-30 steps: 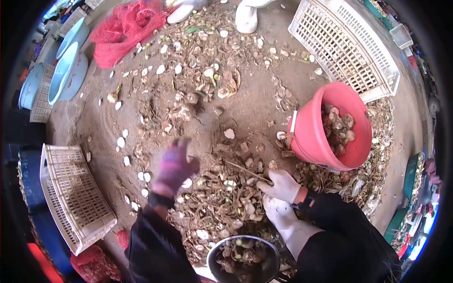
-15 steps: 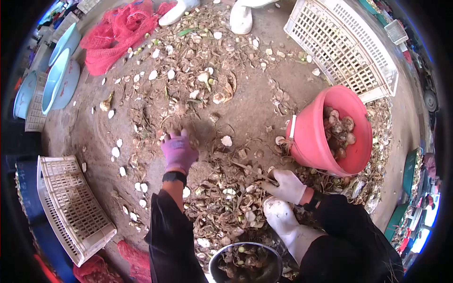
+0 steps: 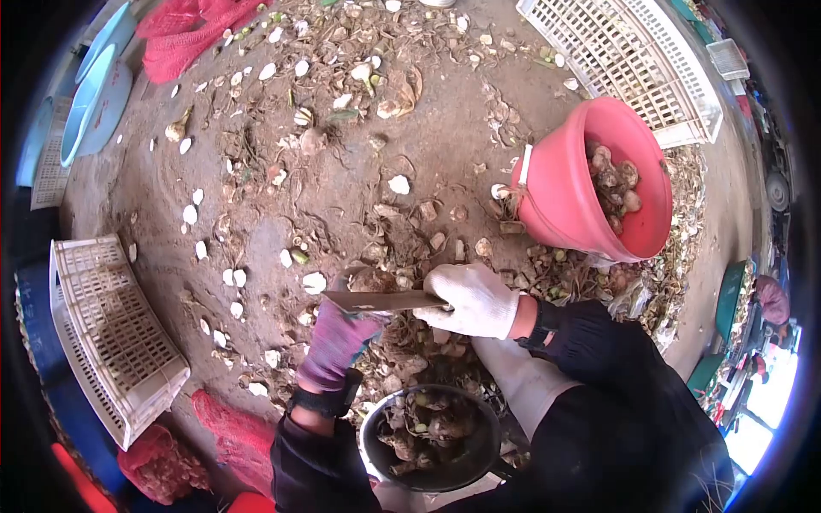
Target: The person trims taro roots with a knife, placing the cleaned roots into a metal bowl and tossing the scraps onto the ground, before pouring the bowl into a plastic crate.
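My right hand [image 3: 472, 301], in a white glove, is wrapped round the handle of a knife [image 3: 376, 301]. The broad blade points left, over my left hand [image 3: 338, 342], which wears a purple glove. A brown, root-covered bulb [image 3: 373, 280] shows just beyond the blade, at my left fingers; the blade partly hides them. Below the hands stands a metal bowl [image 3: 369, 427] with several bulbs and scraps in it. Trimmed stalks and peel lie on the ground around.
A red bucket [image 3: 547, 192] holding bulbs lies tilted at the right. White crates stand at upper right [image 3: 629, 68] and lower left [image 3: 120, 342]. Blue basins [image 3: 98, 103] and red mesh [image 3: 184, 43] are at upper left. A white boot [image 3: 522, 376] is beside the bowl.
My left hand has come back from the scraps to the knife, now with a bulb. My right hand has moved left and up with the knife. The view has tilted toward the bowl.
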The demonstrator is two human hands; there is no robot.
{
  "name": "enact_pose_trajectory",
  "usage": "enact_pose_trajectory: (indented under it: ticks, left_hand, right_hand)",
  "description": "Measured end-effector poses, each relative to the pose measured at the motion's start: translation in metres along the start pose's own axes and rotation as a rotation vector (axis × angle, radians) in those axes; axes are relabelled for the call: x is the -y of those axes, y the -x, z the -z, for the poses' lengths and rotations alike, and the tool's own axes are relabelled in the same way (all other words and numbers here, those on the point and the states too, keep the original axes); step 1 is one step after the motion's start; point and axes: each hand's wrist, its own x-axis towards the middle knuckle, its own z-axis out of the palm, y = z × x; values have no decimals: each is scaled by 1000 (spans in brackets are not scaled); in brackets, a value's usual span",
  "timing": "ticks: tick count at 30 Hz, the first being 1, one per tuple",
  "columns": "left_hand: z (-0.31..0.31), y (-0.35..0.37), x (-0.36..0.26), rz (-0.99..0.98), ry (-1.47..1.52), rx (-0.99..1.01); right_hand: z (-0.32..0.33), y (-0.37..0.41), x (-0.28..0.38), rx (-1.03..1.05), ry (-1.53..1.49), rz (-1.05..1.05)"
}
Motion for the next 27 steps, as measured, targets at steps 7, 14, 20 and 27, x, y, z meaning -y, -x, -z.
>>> enact_pose_trajectory:
  ticks: [7,14,20,27]
  left_hand:
    - [-14,21,9,-64,-131,-176]
    - [-20,39,6,138,44,-131]
    - [-27,54,1,-89,646,348]
    - [-3,8,16,-409,736,528]
  right_hand:
    - [-7,5,-4,-86,33,169]
    - [-16,7,-13,-71,39,204]
    - [-26,2,-27,68,241,-106]
    - [-4,8,-37,-214,-124,-135]
